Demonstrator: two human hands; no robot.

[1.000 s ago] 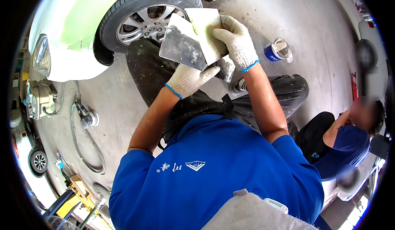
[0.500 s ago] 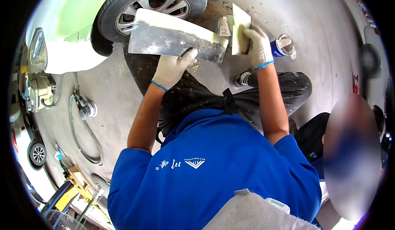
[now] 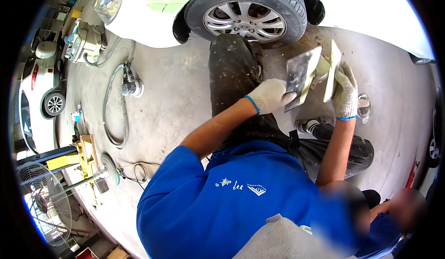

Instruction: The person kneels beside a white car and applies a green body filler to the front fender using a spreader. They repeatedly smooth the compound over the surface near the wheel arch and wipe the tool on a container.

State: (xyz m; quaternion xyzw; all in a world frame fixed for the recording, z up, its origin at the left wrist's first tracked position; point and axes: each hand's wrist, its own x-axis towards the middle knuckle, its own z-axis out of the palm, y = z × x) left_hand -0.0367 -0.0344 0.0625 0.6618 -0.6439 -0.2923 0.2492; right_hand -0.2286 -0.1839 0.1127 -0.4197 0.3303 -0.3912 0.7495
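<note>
My left hand [image 3: 271, 97], in a white knit glove with a blue cuff, is closed on the near edge of a flat grey putty board [image 3: 296, 71]. Pale yellow-green putty coats the board's right side. In my gloved right hand [image 3: 345, 92] is a flat putty spreader [image 3: 332, 71], held upright with pale putty on its face. A narrow gap separates the spreader from the board. Behind them is a partly hidden container [image 3: 321, 68]. Both tools are in the air above my knees, in front of a car wheel [image 3: 245, 22].
A light-coloured car [image 3: 153, 27] stands ahead. An open can [image 3: 364, 105] sits on the floor right of my right hand. Left lie a sander [image 3: 132, 88] and its hose [image 3: 106, 120]. A fan [image 3: 46, 203] stands lower left; another person [image 3: 384, 217] is close at lower right.
My view has turned, so the wheel and both hands appear farther right. The board has tilted from broadside to a steeper angle. Both hands keep their hold.
</note>
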